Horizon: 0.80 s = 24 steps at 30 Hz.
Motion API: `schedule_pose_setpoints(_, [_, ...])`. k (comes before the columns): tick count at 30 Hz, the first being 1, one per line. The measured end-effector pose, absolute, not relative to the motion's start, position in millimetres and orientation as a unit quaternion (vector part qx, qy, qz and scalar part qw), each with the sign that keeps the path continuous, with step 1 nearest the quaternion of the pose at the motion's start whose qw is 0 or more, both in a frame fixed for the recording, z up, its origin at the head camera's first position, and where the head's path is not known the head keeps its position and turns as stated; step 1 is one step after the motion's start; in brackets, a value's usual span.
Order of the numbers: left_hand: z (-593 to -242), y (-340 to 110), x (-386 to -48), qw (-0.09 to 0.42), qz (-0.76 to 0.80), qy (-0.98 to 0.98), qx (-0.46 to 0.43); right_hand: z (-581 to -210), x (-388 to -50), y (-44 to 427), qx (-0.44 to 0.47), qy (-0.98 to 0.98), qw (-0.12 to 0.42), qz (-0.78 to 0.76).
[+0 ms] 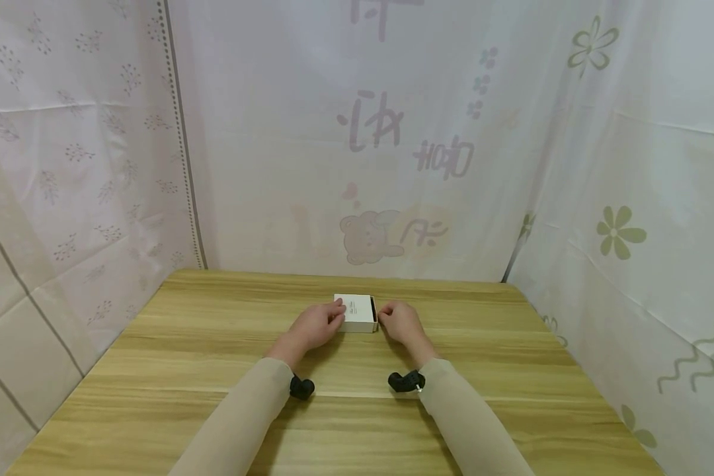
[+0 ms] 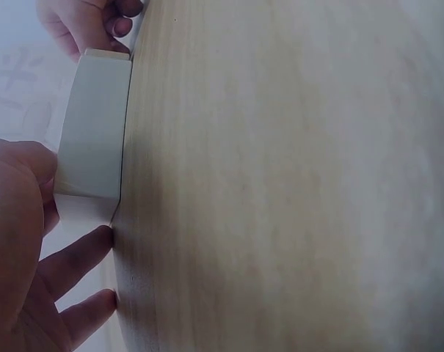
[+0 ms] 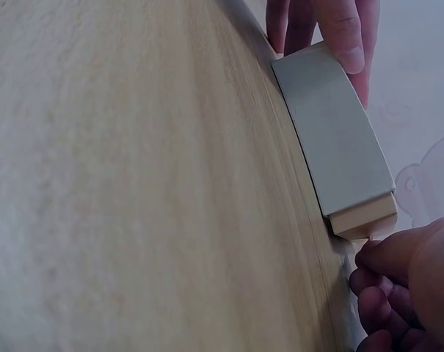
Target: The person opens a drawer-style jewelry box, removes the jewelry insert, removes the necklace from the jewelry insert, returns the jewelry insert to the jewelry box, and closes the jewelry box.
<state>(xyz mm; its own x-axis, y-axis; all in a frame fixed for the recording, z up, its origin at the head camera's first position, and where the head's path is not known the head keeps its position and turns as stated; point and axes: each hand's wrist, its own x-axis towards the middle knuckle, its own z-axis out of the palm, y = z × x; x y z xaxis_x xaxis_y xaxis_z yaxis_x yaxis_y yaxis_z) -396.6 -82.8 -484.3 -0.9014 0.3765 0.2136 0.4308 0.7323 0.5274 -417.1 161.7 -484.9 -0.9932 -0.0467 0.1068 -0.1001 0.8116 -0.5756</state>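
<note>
Hanging beyond the wooden table (image 1: 351,430), the patterned curtain (image 1: 274,132) is well apart from the white box (image 1: 358,316) lying at the table's far middle, which looks light, stiff, smooth and easily dented, best held by its sides. Covering the box's left end, the left hand (image 1: 315,325) grips it there, while the right hand (image 1: 401,322) crowds the right end, finger and thumb seemingly pinching the slightly protruding inner tray (image 3: 363,218).
</note>
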Motion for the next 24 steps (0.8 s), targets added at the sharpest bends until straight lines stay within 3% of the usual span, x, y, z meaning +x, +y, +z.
schedule_pose_setpoints(24, [-484.5, -82.8, -396.4, 0.049, -0.297, -0.929, -0.218, -484.3, -415.9, 166.4, 0.036, -0.954, 0.044, 0.293])
